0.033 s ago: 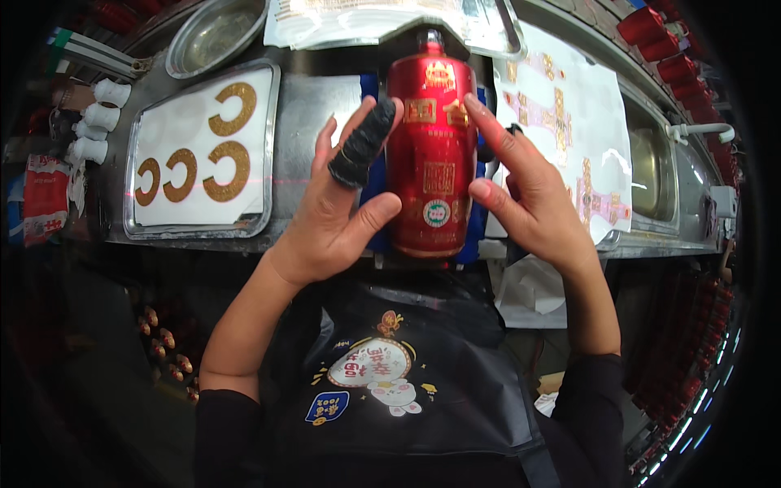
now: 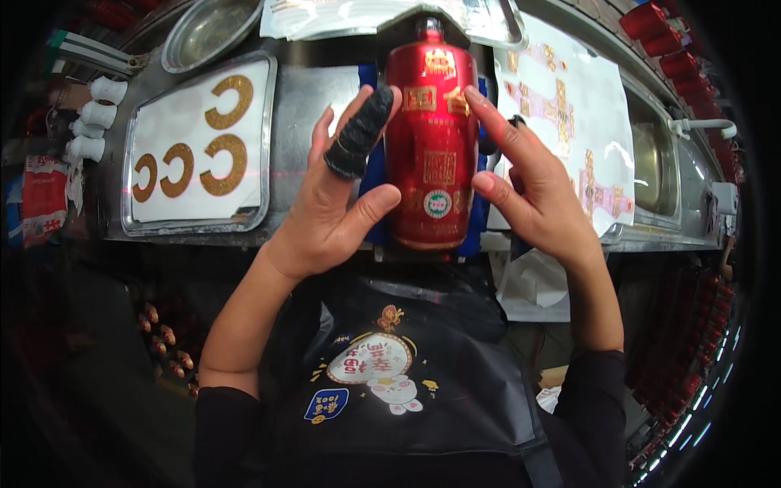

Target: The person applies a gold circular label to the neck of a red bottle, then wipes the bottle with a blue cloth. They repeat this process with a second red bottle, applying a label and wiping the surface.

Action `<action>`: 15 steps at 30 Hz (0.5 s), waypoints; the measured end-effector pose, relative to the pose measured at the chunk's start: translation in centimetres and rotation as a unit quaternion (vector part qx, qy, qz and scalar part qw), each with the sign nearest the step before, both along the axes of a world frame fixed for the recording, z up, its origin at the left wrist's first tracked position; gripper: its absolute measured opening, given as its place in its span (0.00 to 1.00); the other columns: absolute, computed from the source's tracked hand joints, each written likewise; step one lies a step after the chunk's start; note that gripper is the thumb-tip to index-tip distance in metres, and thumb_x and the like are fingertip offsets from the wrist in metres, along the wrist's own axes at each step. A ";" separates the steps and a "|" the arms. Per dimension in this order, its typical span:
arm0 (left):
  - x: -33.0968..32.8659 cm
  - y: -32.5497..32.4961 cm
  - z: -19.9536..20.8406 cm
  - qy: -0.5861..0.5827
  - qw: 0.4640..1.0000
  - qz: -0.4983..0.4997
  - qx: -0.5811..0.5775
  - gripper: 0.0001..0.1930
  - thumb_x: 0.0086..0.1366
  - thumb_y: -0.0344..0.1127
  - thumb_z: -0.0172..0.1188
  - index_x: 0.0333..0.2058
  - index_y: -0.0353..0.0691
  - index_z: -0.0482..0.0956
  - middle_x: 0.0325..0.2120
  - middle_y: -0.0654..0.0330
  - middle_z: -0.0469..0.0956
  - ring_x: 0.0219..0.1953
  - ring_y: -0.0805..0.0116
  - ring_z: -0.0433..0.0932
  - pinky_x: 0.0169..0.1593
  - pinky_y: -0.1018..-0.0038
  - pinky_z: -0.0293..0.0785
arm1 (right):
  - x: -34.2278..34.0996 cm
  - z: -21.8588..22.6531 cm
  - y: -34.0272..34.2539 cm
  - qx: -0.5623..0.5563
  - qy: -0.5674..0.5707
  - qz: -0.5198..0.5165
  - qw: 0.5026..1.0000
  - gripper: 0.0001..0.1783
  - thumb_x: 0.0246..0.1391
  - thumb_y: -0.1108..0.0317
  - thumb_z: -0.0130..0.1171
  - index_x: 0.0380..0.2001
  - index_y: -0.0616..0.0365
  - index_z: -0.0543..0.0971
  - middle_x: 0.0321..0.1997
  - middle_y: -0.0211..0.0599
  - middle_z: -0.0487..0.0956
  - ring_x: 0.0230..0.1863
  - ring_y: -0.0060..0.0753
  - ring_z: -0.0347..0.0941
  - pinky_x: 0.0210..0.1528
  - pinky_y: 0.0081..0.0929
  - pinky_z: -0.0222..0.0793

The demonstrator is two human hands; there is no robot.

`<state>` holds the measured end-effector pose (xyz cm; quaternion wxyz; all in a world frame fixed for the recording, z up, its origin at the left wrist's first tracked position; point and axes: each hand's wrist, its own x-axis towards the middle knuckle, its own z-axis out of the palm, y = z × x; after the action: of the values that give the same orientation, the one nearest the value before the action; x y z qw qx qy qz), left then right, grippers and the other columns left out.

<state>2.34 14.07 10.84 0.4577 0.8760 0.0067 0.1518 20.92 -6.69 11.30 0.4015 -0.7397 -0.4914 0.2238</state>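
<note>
A glossy red bottle [image 2: 429, 142] with gold decals and a round green-and-white mark lies before me, its dark neck pointing away. Blue padding [image 2: 373, 150] shows beside it. My left hand [image 2: 338, 179] presses the bottle's left side with thumb and forefinger, the other fingers spread outward. A black wrapped cover [image 2: 359, 134] sheathes one finger of that hand. On the opposite side my right hand [image 2: 533, 179] rests its forefinger and thumb against the bottle's edge. Between them the two hands clasp the bottle; the surface under it is hidden.
To the left, a metal tray [image 2: 268, 154] bears gold C-shaped decals on white backing. A round metal basin [image 2: 203, 41] stands behind it. White sheets with pink-gold decals [image 2: 561, 106] lie right, before a sink [image 2: 655, 187]. Small white pots [image 2: 99, 114] stand far left; red bottles [image 2: 679, 350] fill the lower right.
The bottle and both hands sit almost as before, with the fingers in the same hold. Only a very small shift of the whole view shows.
</note>
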 end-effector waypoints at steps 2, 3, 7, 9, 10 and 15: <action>-0.1 -0.2 -0.8 -0.001 1.000 -0.006 -0.016 0.37 0.69 0.45 0.62 0.72 0.46 0.58 0.73 0.52 0.58 0.77 0.51 0.48 0.74 0.45 0.30 | -0.3 -0.7 -0.4 0.003 -0.024 0.009 1.000 0.45 0.58 0.45 0.65 0.74 0.45 0.62 0.33 0.28 0.66 0.27 0.20 0.54 0.28 0.21 0.52; -0.2 -0.3 -1.0 0.000 1.000 -0.009 -0.024 0.37 0.68 0.45 0.62 0.72 0.47 0.58 0.73 0.52 0.58 0.77 0.51 0.48 0.74 0.45 0.30 | -0.5 -1.0 -0.5 0.018 -0.021 0.017 0.999 0.46 0.56 0.43 0.66 0.74 0.44 0.63 0.32 0.27 0.65 0.27 0.21 0.54 0.28 0.21 0.53; 0.1 -0.4 -1.1 -0.001 0.999 -0.014 0.041 0.40 0.65 0.50 0.66 0.71 0.46 0.60 0.72 0.46 0.58 0.77 0.50 0.49 0.74 0.43 0.31 | -0.5 -1.4 -0.2 0.014 -0.064 0.018 0.998 0.51 0.49 0.39 0.71 0.73 0.42 0.65 0.31 0.27 0.63 0.27 0.22 0.54 0.30 0.24 0.53; 0.3 -0.5 -1.1 -0.014 0.999 -0.013 0.038 0.40 0.64 0.49 0.66 0.71 0.45 0.60 0.71 0.47 0.59 0.77 0.50 0.49 0.73 0.42 0.31 | -0.4 -1.5 -0.1 0.029 -0.044 0.018 0.998 0.52 0.48 0.38 0.71 0.73 0.42 0.65 0.31 0.27 0.63 0.27 0.22 0.54 0.29 0.24 0.53; 0.3 -0.6 -1.1 -0.016 0.999 -0.016 0.036 0.40 0.64 0.49 0.66 0.71 0.45 0.60 0.71 0.47 0.59 0.76 0.50 0.49 0.73 0.42 0.32 | -0.4 -1.6 -0.2 0.035 -0.033 0.018 0.999 0.52 0.48 0.38 0.71 0.73 0.42 0.65 0.30 0.27 0.63 0.27 0.22 0.53 0.29 0.24 0.53; 0.5 -0.4 -1.2 -0.022 0.998 -0.014 0.053 0.40 0.64 0.48 0.67 0.71 0.44 0.61 0.71 0.48 0.60 0.76 0.50 0.50 0.73 0.41 0.33 | -0.1 -1.9 -0.3 0.042 -0.056 0.022 0.997 0.52 0.49 0.37 0.70 0.73 0.43 0.64 0.30 0.29 0.64 0.27 0.24 0.55 0.30 0.26 0.54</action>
<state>2.82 13.62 9.66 0.4129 0.8955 -0.0239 0.1645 20.82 -6.98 9.35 0.3991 -0.7223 -0.5386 0.1702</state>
